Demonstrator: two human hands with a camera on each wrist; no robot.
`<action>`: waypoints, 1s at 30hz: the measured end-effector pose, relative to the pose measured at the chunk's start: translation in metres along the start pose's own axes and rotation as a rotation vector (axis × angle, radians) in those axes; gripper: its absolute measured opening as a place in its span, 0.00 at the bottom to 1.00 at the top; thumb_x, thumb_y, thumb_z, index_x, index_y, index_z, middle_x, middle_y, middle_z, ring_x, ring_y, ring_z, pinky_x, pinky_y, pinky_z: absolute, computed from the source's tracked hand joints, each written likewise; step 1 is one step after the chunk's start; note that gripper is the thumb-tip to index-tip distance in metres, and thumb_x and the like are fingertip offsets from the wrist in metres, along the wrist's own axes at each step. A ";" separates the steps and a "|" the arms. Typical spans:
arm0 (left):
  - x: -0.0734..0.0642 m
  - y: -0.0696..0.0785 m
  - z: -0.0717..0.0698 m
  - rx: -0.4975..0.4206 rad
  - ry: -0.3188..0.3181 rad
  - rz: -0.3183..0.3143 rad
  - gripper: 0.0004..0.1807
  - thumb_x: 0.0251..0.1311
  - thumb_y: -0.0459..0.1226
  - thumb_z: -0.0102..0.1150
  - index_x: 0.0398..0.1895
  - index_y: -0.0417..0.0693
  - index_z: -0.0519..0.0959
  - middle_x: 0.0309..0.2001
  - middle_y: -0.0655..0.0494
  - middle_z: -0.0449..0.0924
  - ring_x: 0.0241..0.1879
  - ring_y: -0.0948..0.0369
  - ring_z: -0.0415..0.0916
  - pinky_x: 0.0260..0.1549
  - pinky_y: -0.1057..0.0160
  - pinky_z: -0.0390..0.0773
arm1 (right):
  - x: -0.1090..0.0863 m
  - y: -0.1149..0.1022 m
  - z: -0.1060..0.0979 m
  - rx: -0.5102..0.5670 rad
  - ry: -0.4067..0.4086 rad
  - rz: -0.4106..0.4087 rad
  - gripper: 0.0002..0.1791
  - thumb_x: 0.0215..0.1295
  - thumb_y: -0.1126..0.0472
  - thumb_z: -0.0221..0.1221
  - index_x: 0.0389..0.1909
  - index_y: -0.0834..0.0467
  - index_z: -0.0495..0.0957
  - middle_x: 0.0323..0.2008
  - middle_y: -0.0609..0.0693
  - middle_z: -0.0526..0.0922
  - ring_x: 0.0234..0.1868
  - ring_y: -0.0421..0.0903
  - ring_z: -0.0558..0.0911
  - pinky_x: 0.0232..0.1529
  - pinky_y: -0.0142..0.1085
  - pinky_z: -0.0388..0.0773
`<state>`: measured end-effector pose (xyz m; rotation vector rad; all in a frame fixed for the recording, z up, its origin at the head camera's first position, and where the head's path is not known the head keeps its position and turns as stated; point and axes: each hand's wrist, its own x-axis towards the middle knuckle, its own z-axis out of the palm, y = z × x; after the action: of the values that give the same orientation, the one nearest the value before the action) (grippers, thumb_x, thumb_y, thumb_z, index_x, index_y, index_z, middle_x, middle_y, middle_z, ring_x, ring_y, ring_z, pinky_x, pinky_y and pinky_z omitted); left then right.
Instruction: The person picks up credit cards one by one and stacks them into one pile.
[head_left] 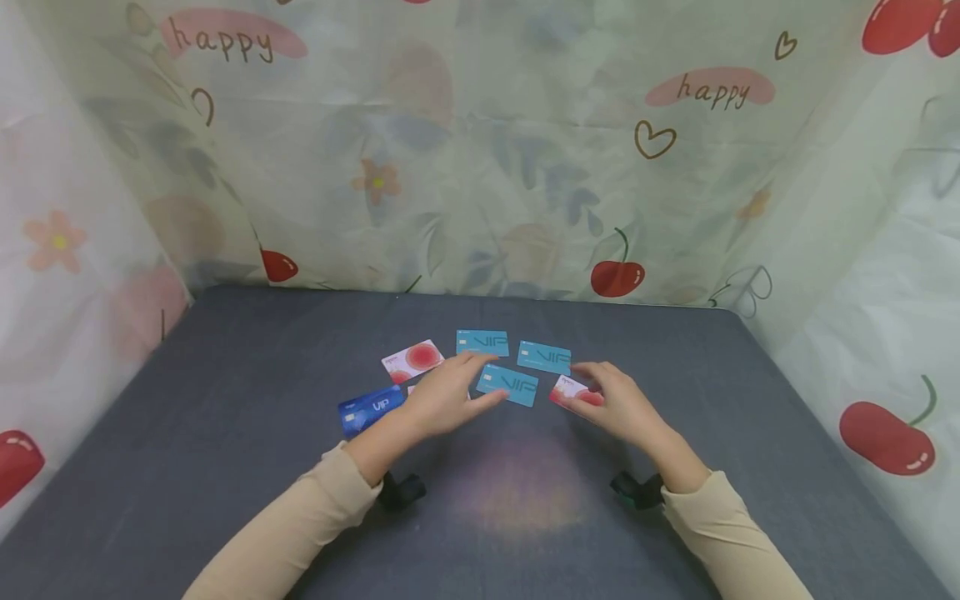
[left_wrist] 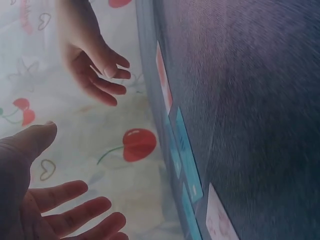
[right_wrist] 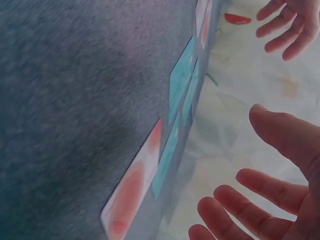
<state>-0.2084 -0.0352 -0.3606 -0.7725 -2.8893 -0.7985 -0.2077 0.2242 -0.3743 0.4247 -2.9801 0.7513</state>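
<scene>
Both hands hover over several flat cards on the dark table, holding nothing. My left hand [head_left: 447, 395], fingers relaxed and spread, overlaps a mostly hidden pink-and-white card in the head view. Near it lie a dark blue VIP card [head_left: 371, 409] and a pink-and-white card with a red circle [head_left: 413, 361]. My right hand [head_left: 622, 403] hangs loosely open above another pink-and-white card [head_left: 574, 392], which shows fully in the right wrist view [right_wrist: 131, 185]. Between the hands are three light blue VIP cards: one nearest me [head_left: 507, 385], one at the back [head_left: 482, 342], one to the right [head_left: 544, 357].
A dark grey cloth covers the table [head_left: 247, 358]. Patterned curtains [head_left: 480, 167] with cherries and the word happy hang behind and on both sides. A black wrist strap mount [head_left: 637, 490] sits under the right wrist, another [head_left: 401, 492] under the left.
</scene>
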 end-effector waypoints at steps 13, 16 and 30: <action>0.032 0.017 0.035 -0.153 -0.117 0.028 0.31 0.58 0.55 0.50 0.59 0.48 0.68 0.57 0.51 0.72 0.57 0.56 0.70 0.54 0.54 0.70 | -0.001 0.033 -0.003 0.025 -0.045 0.056 0.30 0.51 0.53 0.65 0.52 0.67 0.70 0.43 0.64 0.77 0.34 0.50 0.76 0.33 0.38 0.77; 0.039 0.020 0.043 -0.191 -0.132 0.035 0.30 0.58 0.53 0.52 0.59 0.47 0.69 0.55 0.49 0.74 0.53 0.56 0.73 0.51 0.56 0.72 | -0.002 0.041 -0.003 0.025 -0.059 0.082 0.31 0.51 0.53 0.65 0.52 0.67 0.70 0.43 0.64 0.77 0.34 0.49 0.77 0.34 0.39 0.78; 0.069 0.026 0.072 -0.383 -0.160 -0.077 0.25 0.56 0.45 0.56 0.55 0.41 0.72 0.46 0.47 0.78 0.45 0.56 0.75 0.44 0.60 0.74 | -0.004 0.057 -0.005 0.040 -0.159 0.199 0.33 0.47 0.50 0.66 0.50 0.67 0.70 0.39 0.62 0.78 0.32 0.46 0.77 0.35 0.39 0.76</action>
<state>-0.2501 0.0508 -0.3983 -0.7885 -2.9566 -1.3874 -0.2193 0.2765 -0.3964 0.1995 -3.1960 0.8314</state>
